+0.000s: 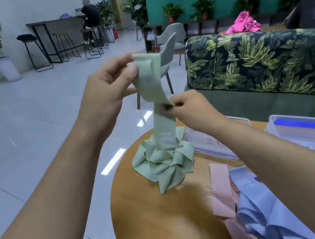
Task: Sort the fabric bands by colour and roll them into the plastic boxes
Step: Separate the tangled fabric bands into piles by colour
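Observation:
A long pale green fabric band (151, 82) rises from a crumpled green heap (165, 163) on the round wooden table (158, 219). My left hand (109, 85) pinches the band's folded top end, held up above the table. Lower down, my right hand (190, 107) pinches the same band at its edge. Pink bands (221, 188) and light blue bands (256, 205) lie in a pile at the table's right. Two clear plastic boxes stand behind: one (214, 141) partly hidden by my right arm, the other (308, 129) with blue parts at the far right.
A leaf-patterned sofa (267, 59) stands beyond the table, with pink cloth (244, 23) behind it. A grey chair (170, 54) sits past the band. Tiled floor spreads left. A person sits at a far bar table with stools.

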Demonstrator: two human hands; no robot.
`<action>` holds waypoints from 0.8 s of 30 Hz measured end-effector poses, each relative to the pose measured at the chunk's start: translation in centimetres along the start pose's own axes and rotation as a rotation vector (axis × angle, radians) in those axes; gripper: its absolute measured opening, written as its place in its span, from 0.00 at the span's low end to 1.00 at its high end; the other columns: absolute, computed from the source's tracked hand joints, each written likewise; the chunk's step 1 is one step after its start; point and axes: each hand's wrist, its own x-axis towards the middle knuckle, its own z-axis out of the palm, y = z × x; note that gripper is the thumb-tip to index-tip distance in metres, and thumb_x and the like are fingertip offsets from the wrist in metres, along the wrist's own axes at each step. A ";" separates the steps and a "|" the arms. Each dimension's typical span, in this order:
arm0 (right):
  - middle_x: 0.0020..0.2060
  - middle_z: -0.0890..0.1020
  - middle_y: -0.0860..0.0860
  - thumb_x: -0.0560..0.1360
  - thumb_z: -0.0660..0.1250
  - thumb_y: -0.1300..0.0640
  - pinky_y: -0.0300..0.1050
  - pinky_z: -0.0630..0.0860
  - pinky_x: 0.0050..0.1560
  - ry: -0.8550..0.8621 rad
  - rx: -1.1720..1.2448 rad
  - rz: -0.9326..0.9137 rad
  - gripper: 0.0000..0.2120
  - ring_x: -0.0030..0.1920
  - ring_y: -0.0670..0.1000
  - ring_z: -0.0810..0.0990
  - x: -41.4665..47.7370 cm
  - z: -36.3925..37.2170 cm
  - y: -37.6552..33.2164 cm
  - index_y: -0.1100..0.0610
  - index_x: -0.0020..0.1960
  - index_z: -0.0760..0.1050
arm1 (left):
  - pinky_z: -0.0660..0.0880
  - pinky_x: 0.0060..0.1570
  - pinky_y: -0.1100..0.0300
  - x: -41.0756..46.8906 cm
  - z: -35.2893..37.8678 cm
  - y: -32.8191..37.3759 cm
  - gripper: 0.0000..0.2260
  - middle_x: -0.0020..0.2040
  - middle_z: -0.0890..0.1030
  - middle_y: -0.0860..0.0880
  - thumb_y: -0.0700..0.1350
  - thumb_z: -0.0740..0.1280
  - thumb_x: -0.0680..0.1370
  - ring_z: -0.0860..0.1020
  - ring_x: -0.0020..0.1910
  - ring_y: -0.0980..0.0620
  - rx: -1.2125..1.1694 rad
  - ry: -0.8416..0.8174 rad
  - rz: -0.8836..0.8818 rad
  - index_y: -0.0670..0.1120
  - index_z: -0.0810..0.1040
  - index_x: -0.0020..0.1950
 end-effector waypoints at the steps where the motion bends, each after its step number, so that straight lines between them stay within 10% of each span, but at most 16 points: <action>1: 0.30 0.82 0.49 0.78 0.73 0.55 0.43 0.72 0.37 0.060 -0.023 -0.006 0.06 0.31 0.47 0.74 0.7 -0.3 -0.1 0.52 0.45 0.88 | 0.80 0.60 0.47 -0.4 -0.8 -1.2 0.09 0.58 0.85 0.49 0.44 0.68 0.85 0.81 0.58 0.51 0.005 0.006 0.003 0.52 0.84 0.64; 7: 0.38 0.88 0.50 0.78 0.70 0.63 0.42 0.84 0.39 0.114 0.033 0.025 0.14 0.38 0.49 0.87 2.5 -1.0 -0.1 0.50 0.58 0.88 | 0.75 0.67 0.53 -6.3 -3.9 -8.7 0.10 0.61 0.85 0.53 0.35 0.69 0.79 0.80 0.65 0.56 0.272 -0.072 -0.144 0.47 0.84 0.56; 11: 0.37 0.85 0.41 0.74 0.63 0.66 0.31 0.71 0.31 0.174 -0.203 -0.046 0.23 0.31 0.38 0.77 3.9 -0.1 0.1 0.44 0.57 0.88 | 0.74 0.69 0.50 -8.3 -2.8 -11.3 0.18 0.62 0.82 0.62 0.34 0.66 0.80 0.77 0.67 0.60 0.497 -0.049 -0.231 0.56 0.84 0.58; 24: 0.48 0.88 0.40 0.77 0.71 0.54 0.51 0.84 0.53 0.294 -0.306 -0.194 0.14 0.48 0.43 0.85 6.6 -0.8 -0.7 0.43 0.59 0.87 | 0.76 0.52 0.62 -8.2 -0.9 -10.1 0.09 0.56 0.83 0.65 0.44 0.67 0.84 0.81 0.53 0.63 0.415 0.054 -0.271 0.58 0.83 0.56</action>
